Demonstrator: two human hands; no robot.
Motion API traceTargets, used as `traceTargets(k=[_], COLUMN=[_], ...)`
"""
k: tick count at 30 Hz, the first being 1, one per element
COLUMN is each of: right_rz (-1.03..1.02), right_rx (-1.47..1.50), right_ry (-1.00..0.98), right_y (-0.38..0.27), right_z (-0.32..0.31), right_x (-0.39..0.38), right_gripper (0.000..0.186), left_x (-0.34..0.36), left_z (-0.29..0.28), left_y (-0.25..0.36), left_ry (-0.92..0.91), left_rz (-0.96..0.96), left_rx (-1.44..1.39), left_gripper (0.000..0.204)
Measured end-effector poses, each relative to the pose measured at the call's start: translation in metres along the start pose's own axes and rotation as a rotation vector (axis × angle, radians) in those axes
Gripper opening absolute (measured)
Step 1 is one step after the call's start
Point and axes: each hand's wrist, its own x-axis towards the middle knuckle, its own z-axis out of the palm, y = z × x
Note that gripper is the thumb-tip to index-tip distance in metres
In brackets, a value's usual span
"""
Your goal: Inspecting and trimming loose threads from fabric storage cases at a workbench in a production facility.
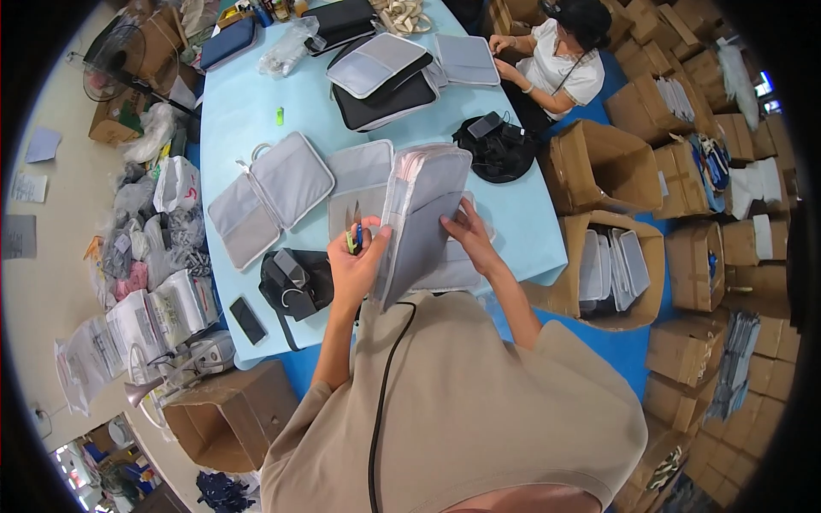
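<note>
A grey fabric zip case [423, 214] is held up on edge in front of me, tilted, with its pale edging and layers showing along the top. My left hand [352, 267] is closed, with its thumb against the case's left edge. In the same hand is a pair of scissors [357, 238] with blue and green on the handle, blades pointing away from me. My right hand [472, 235] grips the right side of the case; some of its fingers are hidden behind it. Beneath and beyond lie an opened grey case [355, 167] and, farther left, another opened grey case [292, 175].
The light blue table [231, 141] also bears stacked cases [380, 68], a green lighter-like object [280, 116], a black phone [248, 320] and two black bags [494, 154] [295, 282]. A co-worker [560, 60] sits at the far right. Cardboard boxes [599, 162] line the right.
</note>
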Motion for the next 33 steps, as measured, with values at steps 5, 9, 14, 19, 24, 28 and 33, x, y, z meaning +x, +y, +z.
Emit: traceTargets(k=[5,9,14,19,24,28,33], right_rz=[0.12,0.258,0.148,-0.161,-0.742,-0.66,-0.652], right_rx=[-0.101,-0.382,-0.893,-0.915,-0.968,-0.941,-1.025], right_ry=[0.107,0.019,-0.11,0.147,0.242,0.084,-0.105], right_y=[0.052,0.092,0.098,-0.006,-0.044,-0.027,-0.014], right_z=[-0.015,-0.03,-0.05,-0.017,0.0,0.003,0.007], right_x=[0.001,-0.026,-0.071,-0.108,-0.092,-0.07,-0.051], right_gripper=[0.085,0.055,0.031,0.018,0.013,0.014,0.015], left_x=[0.009,0.023,0.025,0.016,0.019,0.014,0.002], left_z=[0.001,0.001,0.01,0.022,0.026,0.023,0.006], left_y=[-0.011,-0.023,-0.064,-0.087,-0.074,-0.071,-0.07], left_ry=[-0.104,-0.317,-0.544,-0.55,-0.568,-0.554,-0.378], left_rz=[-0.028,-0.054,0.008,0.039,-0.043,-0.018,0.046], left_rx=[0.274,0.457,0.742,0.685,0.772,0.785,0.692], left_gripper=[0.014,0.022,0.024,0.027,0.025,0.028,0.032])
